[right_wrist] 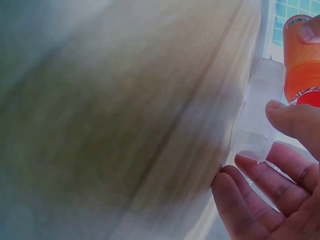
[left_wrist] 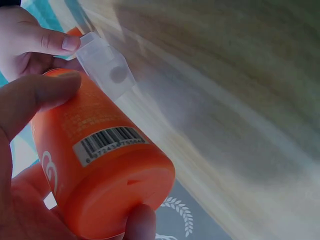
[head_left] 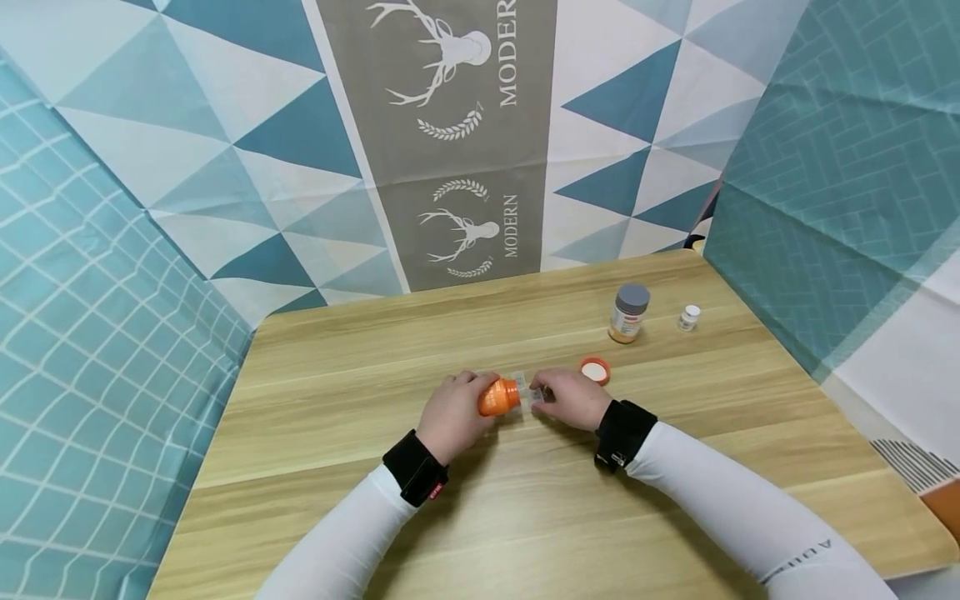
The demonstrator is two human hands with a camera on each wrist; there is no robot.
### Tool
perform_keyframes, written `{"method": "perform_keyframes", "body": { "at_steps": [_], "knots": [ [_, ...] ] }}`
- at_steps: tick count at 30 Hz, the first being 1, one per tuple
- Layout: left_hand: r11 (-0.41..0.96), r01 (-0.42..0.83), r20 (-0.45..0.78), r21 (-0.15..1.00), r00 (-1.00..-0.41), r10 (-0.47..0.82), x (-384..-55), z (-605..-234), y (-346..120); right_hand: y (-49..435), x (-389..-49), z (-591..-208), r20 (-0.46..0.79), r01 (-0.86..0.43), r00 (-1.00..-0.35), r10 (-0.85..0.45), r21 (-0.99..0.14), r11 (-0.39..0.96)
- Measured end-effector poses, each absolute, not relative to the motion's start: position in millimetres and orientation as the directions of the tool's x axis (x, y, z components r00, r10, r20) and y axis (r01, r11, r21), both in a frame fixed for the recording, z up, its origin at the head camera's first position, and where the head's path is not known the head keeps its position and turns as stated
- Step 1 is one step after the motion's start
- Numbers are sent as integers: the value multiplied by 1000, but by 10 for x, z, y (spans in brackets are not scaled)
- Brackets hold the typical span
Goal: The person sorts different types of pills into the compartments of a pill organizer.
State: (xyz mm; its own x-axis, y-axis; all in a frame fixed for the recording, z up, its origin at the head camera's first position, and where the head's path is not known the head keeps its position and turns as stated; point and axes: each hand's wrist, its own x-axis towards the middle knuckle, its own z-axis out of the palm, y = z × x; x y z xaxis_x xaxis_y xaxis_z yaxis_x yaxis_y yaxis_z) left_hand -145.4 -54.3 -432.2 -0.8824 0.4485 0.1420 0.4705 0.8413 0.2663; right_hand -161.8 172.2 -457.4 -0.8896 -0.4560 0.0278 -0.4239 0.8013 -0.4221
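Note:
My left hand grips an orange bottle tipped on its side, its uncapped mouth facing right. In the left wrist view, the thumb lies along the bottle and a fingertip is at its base, near a printed barcode. Beside the bottle's mouth is a small clear plastic pill case. Through its wall shows a round, tablet-like spot. My right hand pinches this case between thumb and fingers, low over the table. From the right wrist, the bottle's red inner mouth shows right next to the case.
An orange cap lies with its white inside up, just beyond my right hand. Farther back stand a jar with a grey lid and a small white bottle. Patterned cloth walls border the wooden table behind and at the sides.

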Motion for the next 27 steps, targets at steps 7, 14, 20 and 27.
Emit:
{"method": "perform_keyframes", "body": {
  "at_steps": [7,14,20,27],
  "knots": [
    [846,492,123,207,-870,477,-1494,-4241,-517,1723,-1625,-4575,30,-426,-889,-457,-419,802],
    [844,515,101,149,-857,506,-1530,-4150,-468,1738,-1627,-4586,31,-427,-888,-458,-423,799],
    [843,529,39,100,-848,528,-1563,-4052,-399,1749,-1626,-4601,43,-434,-886,-462,-429,792],
    [832,555,-16,28,-832,555,-1601,-3983,-328,1755,-1626,-4602,50,-442,-882,-469,-437,783]
  ]
}}
